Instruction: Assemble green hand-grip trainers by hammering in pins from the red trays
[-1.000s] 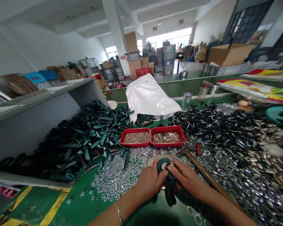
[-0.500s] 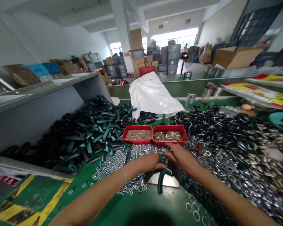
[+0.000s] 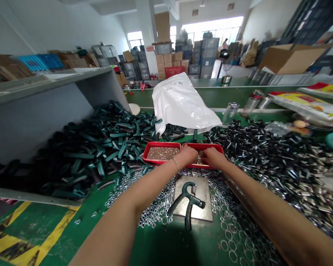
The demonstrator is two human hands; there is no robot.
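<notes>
My left hand [image 3: 189, 154] reaches into the right red tray [image 3: 202, 145], its fingers curled together among small metal pins [image 3: 199, 159]. My right hand [image 3: 213, 156] is in the same tray from the other side, fingers pinched down into the pins. What either hand holds is hidden. Nearer to me, a dark green hand grip strengthener [image 3: 191, 201] with a spring at its top lies on a square metal plate [image 3: 207, 184], with no hand touching it.
A second red tray [image 3: 155, 161] holds tiny metal parts. Grip handles [image 3: 122, 147] are heaped at left beside a grey shelf [image 3: 100, 90]. Nuts [image 3: 155, 210] and rings [image 3: 233, 236] surround the plate. Black parts [image 3: 246, 147] pile up at right; a white sack [image 3: 180, 103] stands behind.
Both hands have let go of the grip strengthener and moved forward into the right red tray. The strengthener now lies on the metal plate. The view has shifted slightly.
</notes>
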